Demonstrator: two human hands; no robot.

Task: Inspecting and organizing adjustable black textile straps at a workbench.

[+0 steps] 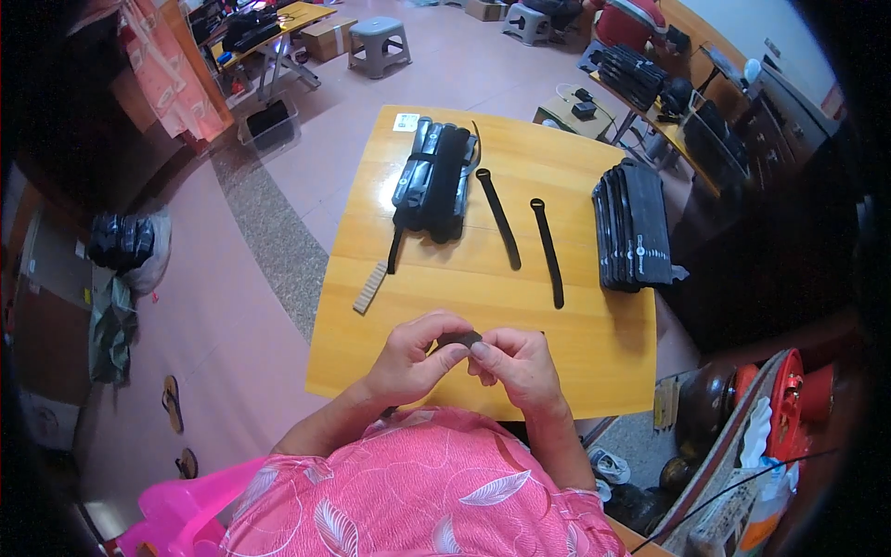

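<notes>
Near the front edge of the table, my left hand (418,357) and my right hand (522,364) meet, thumbs and fingers pinching a black strap (459,340). Most of that strap is hidden in the fingers. Beyond the hands, two more black straps (499,219) (548,252) lie flat, each with a slotted end pointing away from me. A bundle of dark plastic-wrapped pieces (434,181), bound with a strap, sits farther left. Below its trailing strap end lies a beige ribbed strip (369,288). A stack of flat black packages (633,226) stands at the table's right edge.
The yellow wooden table (445,297) carries all this. A pink chair (190,506) is at lower left, and red containers (789,390) crowd the lower right. Farther off are a grey stool (379,46), another table (278,23) and a person in red (631,20).
</notes>
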